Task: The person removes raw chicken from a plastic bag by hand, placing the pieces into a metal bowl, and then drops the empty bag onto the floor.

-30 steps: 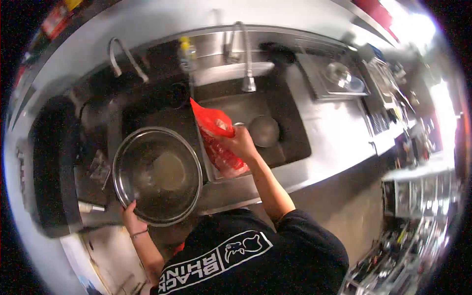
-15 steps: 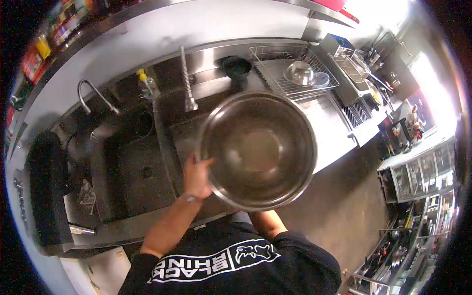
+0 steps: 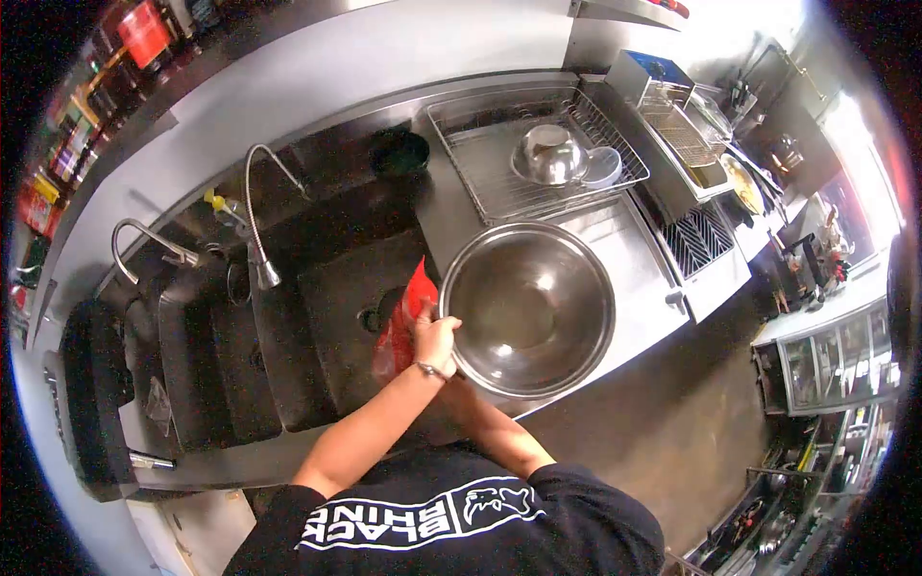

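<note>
My left hand (image 3: 437,346), with a band at its wrist, is closed on the left rim of a large stainless steel mixing bowl (image 3: 528,312). The inside of the bowl shows, with nothing in it. My right forearm (image 3: 495,432) crosses beneath the left wrist. Most of my right hand (image 3: 421,311) is hidden behind the left one; it seems to hold a red, partly see-through plastic packet (image 3: 392,350) just left of the bowl, but its fingers are mostly covered.
To the left lies a steel sink (image 3: 336,288) with a spray faucet (image 3: 259,240) and a second faucet (image 3: 144,240). A wire dish rack (image 3: 471,182) holds a small upturned metal bowl (image 3: 549,154). A dark green bowl (image 3: 399,154) stands behind the sink.
The large bowl has moved right and down over the counter beside the sink. My right forearm and the red packet have come into view left of it. My view has shifted rightward.
</note>
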A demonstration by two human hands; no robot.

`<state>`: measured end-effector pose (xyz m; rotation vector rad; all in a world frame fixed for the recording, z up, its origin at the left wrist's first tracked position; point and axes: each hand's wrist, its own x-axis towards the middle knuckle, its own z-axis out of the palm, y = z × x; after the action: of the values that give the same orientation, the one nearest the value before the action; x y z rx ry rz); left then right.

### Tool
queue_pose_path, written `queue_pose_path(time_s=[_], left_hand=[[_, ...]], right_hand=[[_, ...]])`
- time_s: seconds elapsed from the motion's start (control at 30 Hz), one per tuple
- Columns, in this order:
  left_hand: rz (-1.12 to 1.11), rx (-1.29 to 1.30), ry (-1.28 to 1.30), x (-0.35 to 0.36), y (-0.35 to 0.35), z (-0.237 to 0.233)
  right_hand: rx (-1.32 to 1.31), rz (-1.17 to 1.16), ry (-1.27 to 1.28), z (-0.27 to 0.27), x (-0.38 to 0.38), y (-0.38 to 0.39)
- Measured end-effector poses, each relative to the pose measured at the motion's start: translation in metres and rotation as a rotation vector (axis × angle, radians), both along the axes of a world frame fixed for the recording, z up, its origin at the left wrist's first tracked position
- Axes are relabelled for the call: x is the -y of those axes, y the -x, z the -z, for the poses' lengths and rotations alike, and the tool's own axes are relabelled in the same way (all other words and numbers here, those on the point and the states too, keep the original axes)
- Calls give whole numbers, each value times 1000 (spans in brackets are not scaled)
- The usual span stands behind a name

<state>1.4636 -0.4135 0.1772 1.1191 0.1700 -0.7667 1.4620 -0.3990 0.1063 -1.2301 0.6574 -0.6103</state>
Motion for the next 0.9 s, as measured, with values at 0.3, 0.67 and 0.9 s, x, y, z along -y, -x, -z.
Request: queue_pose_path(time_s=[0.3,0.67,0.9], left_hand=[[-5,55,-86,21,-6,4],[-44,725,-123,-50,-34,-22],[-4,687,-328,-125,-43,-65]], right_hand=[[-41,-22,45,2,12,4],[-18,74,112,-56,5,-5],[156,-247,-222,-118,14,-6]])
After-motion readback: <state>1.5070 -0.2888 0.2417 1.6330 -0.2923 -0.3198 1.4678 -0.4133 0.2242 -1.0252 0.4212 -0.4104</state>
